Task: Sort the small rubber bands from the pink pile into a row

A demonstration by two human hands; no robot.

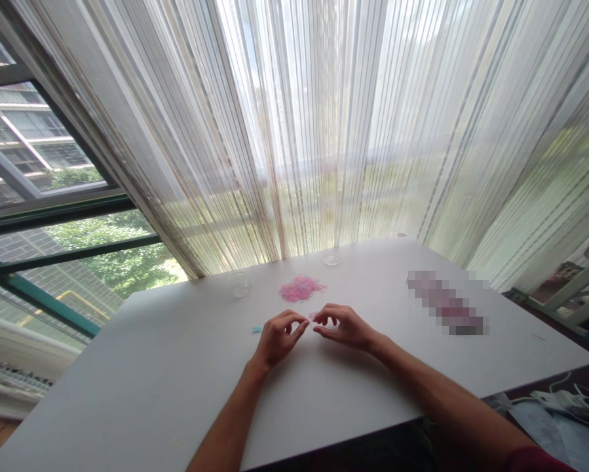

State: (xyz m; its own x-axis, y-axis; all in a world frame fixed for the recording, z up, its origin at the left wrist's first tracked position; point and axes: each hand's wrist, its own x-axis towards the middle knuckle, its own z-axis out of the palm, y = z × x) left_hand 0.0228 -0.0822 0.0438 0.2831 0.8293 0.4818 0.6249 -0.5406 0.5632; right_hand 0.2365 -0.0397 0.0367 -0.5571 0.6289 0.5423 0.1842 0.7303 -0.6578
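My left hand (277, 335) is closed in a pinch, thumb against forefinger, just above the table. Facing it, my right hand (346, 326) has its fingers curled towards the thumb. The fingertips of both hands nearly meet around something small, thin and pale that I cannot make out. A bit of pink shows right behind the right fingertips. Beyond the hands lies a loose pile of thin pink and purple loops or strands (301, 288), too fine to name. A small teal piece (257, 330) rests to the left of my left hand.
A clear cup (240, 286) stands at the back left of the white table (176, 373), and a clear round dish (331, 259) at its far edge. On the right lies a blurred-out dark pink object (446, 305). Sheer curtains (323, 131) hang behind; white cables (564, 403) lie lower right.
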